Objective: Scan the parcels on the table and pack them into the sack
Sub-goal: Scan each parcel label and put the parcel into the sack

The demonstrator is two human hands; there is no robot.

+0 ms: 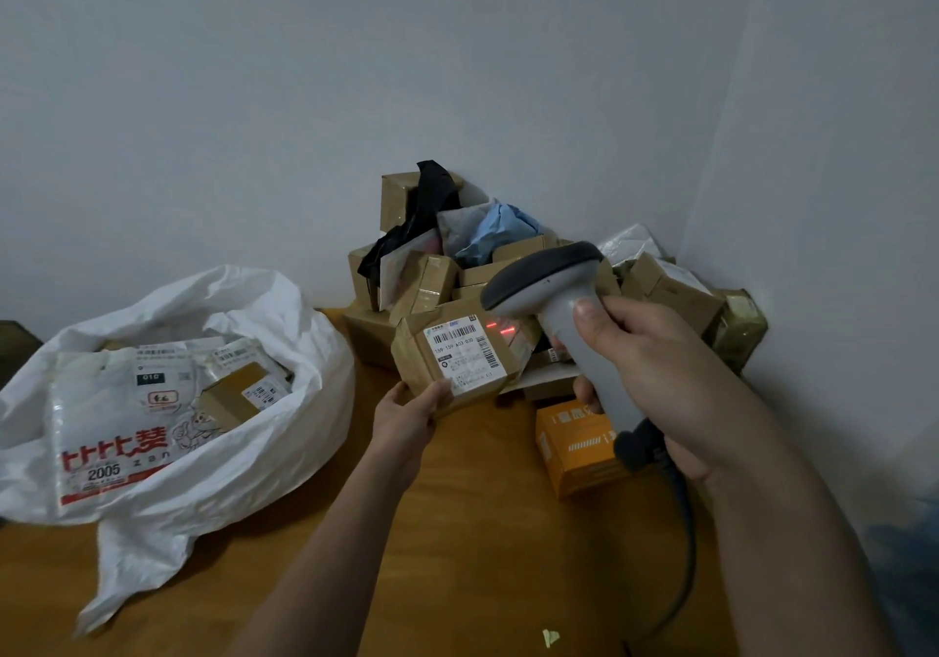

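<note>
I see left hand [406, 415] grip closed on brown parcel [455, 361], label up. Right hand [655, 372] grips grey scanner [569, 300]; red line beside label. Sack [167, 402] left on bench [457, 529].

Illumination is dim, soft and cool; shadows are faint. The scanner's [569, 311] red beam glows on the cardboard parcel [457, 356]. Wide-angle distortion bends the frame edges. The lower right corner is dark and blurred.
</note>
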